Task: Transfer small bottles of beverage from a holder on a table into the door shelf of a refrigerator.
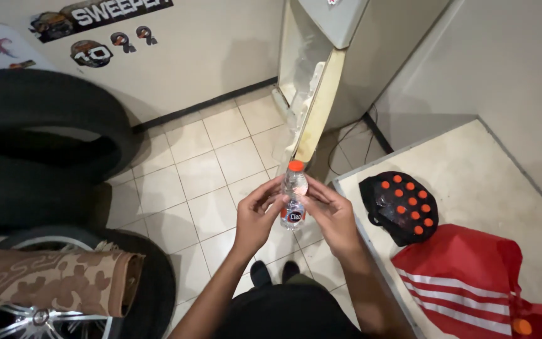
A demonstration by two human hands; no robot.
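Clear plastic, orange-capped and red-labelled, the small water bottle stands upright between my hands above the tiled floor. My left hand and right hand pinch its sides, fingers curled round it.

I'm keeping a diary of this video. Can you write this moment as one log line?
left hand: holds small water bottle | right hand: holds same bottle | orange cap: on | black bag of bottles: on ledge | fridge door: open
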